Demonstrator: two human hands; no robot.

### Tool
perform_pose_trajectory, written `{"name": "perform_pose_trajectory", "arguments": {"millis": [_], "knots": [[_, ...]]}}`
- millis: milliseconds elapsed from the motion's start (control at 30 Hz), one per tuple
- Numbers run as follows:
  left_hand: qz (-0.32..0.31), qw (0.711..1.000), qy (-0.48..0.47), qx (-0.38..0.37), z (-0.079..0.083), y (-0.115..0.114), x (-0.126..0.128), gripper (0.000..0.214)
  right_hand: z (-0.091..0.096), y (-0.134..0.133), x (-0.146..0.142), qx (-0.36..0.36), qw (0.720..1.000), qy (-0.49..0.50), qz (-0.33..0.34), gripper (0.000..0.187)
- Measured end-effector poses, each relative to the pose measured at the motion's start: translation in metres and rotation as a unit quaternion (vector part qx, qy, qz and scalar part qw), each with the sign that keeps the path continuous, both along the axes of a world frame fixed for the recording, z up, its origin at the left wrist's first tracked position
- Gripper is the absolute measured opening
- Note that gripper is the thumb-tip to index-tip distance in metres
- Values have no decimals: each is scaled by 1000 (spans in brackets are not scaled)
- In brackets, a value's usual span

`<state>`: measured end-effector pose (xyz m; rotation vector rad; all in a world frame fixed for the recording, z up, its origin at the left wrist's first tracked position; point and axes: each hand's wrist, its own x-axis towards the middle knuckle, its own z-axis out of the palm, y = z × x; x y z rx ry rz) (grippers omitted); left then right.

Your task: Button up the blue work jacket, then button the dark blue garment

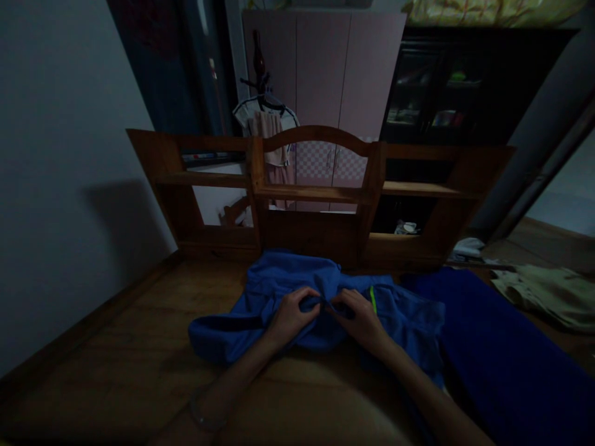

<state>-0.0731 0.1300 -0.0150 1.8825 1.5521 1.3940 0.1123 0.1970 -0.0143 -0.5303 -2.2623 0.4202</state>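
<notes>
A crumpled blue garment [288,279] with a thin yellow-green stripe [372,299] lies on a wooden surface [139,347] in front of me. My left hand [292,316] pinches a fold of the garment near its middle, fingers curled. My right hand [360,319] grips the same fold just to the right, almost touching the left. A bracelet [204,416] sits on my left wrist.
A dark blue cloth [502,353] is spread to the right, with a pale green garment [548,291] beyond it. A wooden shelf unit [316,198] stands behind the garment. Past it are a pink wardrobe [325,80], hanging clothes [267,133] and a dark cabinet [446,93].
</notes>
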Motion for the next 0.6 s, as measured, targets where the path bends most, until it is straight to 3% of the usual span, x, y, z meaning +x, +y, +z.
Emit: {"name": "perform_pose_trajectory", "arguments": {"millis": [267,600], "knots": [[-1,1000,-6,7,-1,1,0,15,-4,-2,-1,-3,1000,7,-25,8],[6,998,-41,-45,-5,5,0,25,-4,-5,-3,20,999,-17,-33,7]]}}
